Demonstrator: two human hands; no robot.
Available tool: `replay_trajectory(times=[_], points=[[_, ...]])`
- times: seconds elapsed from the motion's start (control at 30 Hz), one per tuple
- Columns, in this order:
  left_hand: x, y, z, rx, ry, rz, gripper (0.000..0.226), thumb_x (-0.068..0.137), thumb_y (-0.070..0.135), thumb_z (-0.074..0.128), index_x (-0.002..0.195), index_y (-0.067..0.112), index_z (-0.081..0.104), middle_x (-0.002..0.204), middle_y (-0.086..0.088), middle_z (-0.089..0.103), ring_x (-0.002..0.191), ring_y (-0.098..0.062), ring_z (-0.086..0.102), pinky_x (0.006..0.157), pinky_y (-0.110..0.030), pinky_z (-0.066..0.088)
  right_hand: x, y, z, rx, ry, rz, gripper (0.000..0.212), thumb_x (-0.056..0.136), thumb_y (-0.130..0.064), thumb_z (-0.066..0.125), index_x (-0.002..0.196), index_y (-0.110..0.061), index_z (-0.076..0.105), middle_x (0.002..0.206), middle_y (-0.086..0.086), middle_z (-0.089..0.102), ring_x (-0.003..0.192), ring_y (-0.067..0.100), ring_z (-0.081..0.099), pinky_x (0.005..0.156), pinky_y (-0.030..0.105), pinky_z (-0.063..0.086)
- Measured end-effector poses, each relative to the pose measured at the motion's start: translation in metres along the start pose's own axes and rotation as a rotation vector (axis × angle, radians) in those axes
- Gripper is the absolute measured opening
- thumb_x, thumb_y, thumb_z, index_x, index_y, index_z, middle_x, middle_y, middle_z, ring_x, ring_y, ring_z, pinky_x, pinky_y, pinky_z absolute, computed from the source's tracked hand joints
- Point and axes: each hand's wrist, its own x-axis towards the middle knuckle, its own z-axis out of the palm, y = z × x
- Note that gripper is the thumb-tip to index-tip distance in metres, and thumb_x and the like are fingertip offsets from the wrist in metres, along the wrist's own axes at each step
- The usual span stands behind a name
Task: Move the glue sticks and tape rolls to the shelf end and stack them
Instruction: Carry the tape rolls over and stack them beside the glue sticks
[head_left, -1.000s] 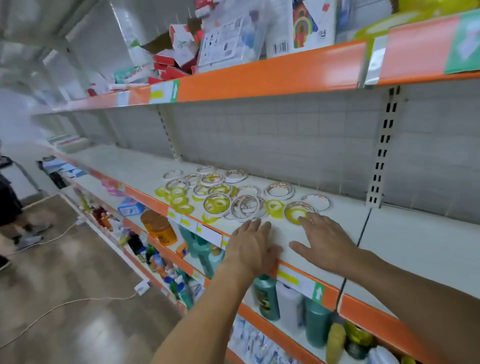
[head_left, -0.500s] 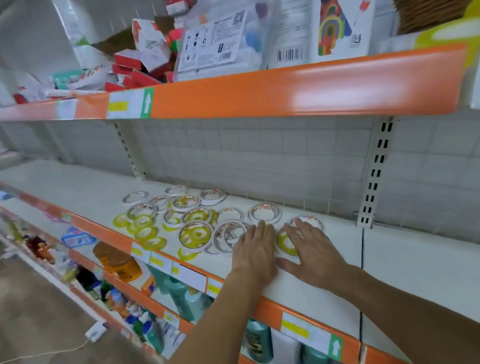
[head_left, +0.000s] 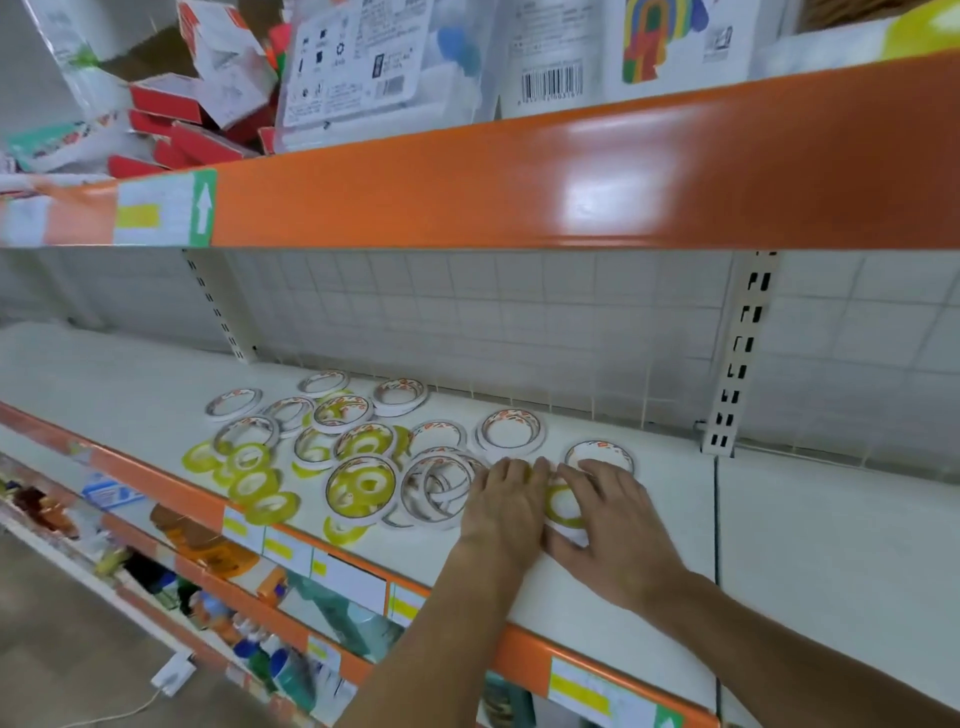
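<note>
Both hands are lying palm-down on the white shelf board (head_left: 649, 613), side by side at the right end of a scatter of tape rolls (head_left: 332, 447). Left hand (head_left: 506, 501) is resting flat with fingers straight and close together, fingertips just touching the edge of a cluster of overlapping white rolls (head_left: 439, 488). Right hand (head_left: 615, 525) is spreading over a yellow-green roll (head_left: 562, 506), fingers reaching forward over its far rim and thumb lying along the near side; whether the thumb is actually pinching the roll or only lying against it is hard to judge, since the hand is covering most of it. Just beyond the right fingertips a white roll with red print (head_left: 600, 453) is lying flat, partly hidden. Another white roll (head_left: 511, 428) is sitting apart, behind the left fingertips. Remaining rolls are lying flat and overlapping toward the left: white ones at the back near the wire grid (head_left: 493, 312), small yellow ones (head_left: 254, 480) near the orange front rail (head_left: 171, 486). Price labels (head_left: 332, 569) are showing along that rail. Upper shelf (head_left: 519, 176) is carrying red-and-white boxes (head_left: 171, 111) and packaged goods (head_left: 363, 62). Lower shelf, blurred, is holding bottles (head_left: 260, 654).
</note>
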Motion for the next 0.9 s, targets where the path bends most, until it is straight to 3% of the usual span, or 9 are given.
replay_trajectory(times=[0.17, 0.23, 0.37, 0.63, 0.8, 0.9], points=[[0.001, 0.0, -0.002, 0.021, -0.019, -0.048, 0.05, 0.092, 0.012, 0.051, 0.139, 0.006, 0.035, 0.134, -0.013, 0.042, 0.126, -0.033, 0.04, 0.106, -0.04, 0.037, 0.0, 0.001, 0.001, 0.014, 0.08, -0.007, 0.086, 0.072, -0.076, 0.048, 0.136, -0.018, 0.056, 0.125, 0.002, 0.054, 0.118, 0.024, 0.051, 0.098, 0.032, 0.039], [-0.004, 0.001, -0.008, 0.012, -0.023, -0.074, 0.039, 0.093, 0.009, 0.047, 0.131, 0.007, 0.042, 0.129, -0.014, 0.045, 0.124, -0.033, 0.042, 0.105, -0.037, 0.037, -0.001, 0.001, 0.001, 0.015, 0.096, -0.007, 0.092, 0.068, -0.08, 0.049, 0.135, -0.017, 0.056, 0.122, 0.002, 0.054, 0.115, 0.024, 0.052, 0.096, 0.033, 0.041], [-0.017, 0.001, -0.012, -0.056, 0.091, -0.084, 0.04, 0.094, 0.004, 0.046, 0.134, 0.011, 0.045, 0.129, -0.012, 0.05, 0.125, -0.028, 0.042, 0.106, -0.029, 0.031, 0.002, 0.0, -0.002, 0.036, 0.061, 0.028, 0.108, 0.061, -0.09, 0.045, 0.141, -0.018, 0.051, 0.125, 0.0, 0.05, 0.118, 0.021, 0.046, 0.098, 0.032, 0.037], [-0.025, 0.009, -0.01, -0.015, 0.054, -0.142, 0.041, 0.097, 0.004, 0.04, 0.138, 0.005, 0.036, 0.139, -0.017, 0.041, 0.134, -0.034, 0.036, 0.111, -0.035, 0.029, 0.001, -0.002, -0.006, 0.026, 0.002, 0.0, 0.106, 0.065, -0.085, 0.033, 0.147, -0.018, 0.044, 0.14, -0.002, 0.047, 0.13, 0.021, 0.041, 0.105, 0.031, 0.029], [-0.023, -0.001, -0.005, -0.22, 0.023, -0.145, 0.046, 0.094, 0.008, 0.053, 0.138, 0.013, 0.041, 0.135, -0.014, 0.046, 0.125, -0.029, 0.045, 0.103, -0.03, 0.036, -0.004, -0.002, -0.011, 0.081, 0.008, 0.023, 0.095, 0.073, -0.076, 0.062, 0.147, -0.019, 0.042, 0.138, -0.004, 0.046, 0.129, 0.02, 0.039, 0.105, 0.029, 0.028], [-0.023, -0.002, -0.009, -0.203, 0.0, -0.115, 0.047, 0.093, 0.012, 0.057, 0.138, 0.012, 0.042, 0.132, -0.016, 0.048, 0.12, -0.031, 0.051, 0.1, -0.031, 0.04, -0.007, 0.002, -0.022, 0.054, -0.026, 0.019, 0.093, 0.076, -0.069, 0.066, 0.15, -0.021, 0.034, 0.142, -0.004, 0.041, 0.132, 0.02, 0.034, 0.108, 0.027, 0.023]])
